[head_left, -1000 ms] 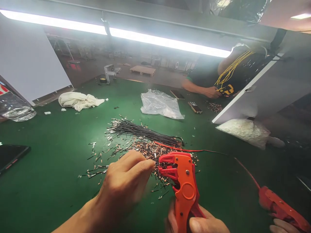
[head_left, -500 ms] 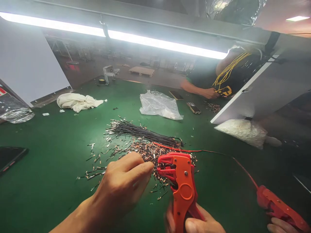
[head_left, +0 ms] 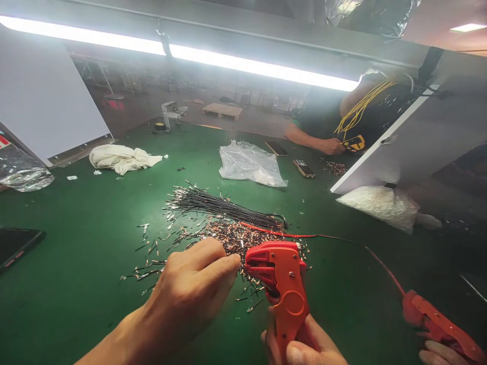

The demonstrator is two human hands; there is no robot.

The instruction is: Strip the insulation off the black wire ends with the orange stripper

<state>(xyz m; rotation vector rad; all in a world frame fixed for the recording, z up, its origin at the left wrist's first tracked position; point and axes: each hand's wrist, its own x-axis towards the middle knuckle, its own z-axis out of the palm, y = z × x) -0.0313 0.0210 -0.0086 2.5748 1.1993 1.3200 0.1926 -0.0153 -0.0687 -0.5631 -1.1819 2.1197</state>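
Observation:
My right hand (head_left: 304, 344) grips an orange-and-red wire stripper (head_left: 291, 301) by its handles, its jaws pointing left. My left hand (head_left: 198, 284) is closed in a pinch just left of those jaws, on a thin black wire largely hidden by the fingers. Behind both hands lies a heap of cut wire ends (head_left: 228, 235) with bits of copper and black insulation. A bundle of black wires (head_left: 228, 207) with bright metal ends at its left rests beyond the heap on the green table (head_left: 95, 284).
A red wire (head_left: 297, 235) runs right to another red stripper (head_left: 437, 322) in another person's hand (head_left: 441, 352). Further back are a plastic bag (head_left: 249, 165), a phone (head_left: 303, 168), a white cloth (head_left: 122, 158) and a co-worker's hand (head_left: 330, 146). A dark device (head_left: 19, 246) lies left.
The stripper's handles are squeezed less, and its head has tilted slightly. The short black wire seen between my left fingertips and the jaws no longer shows there. My left hand has hardly moved.

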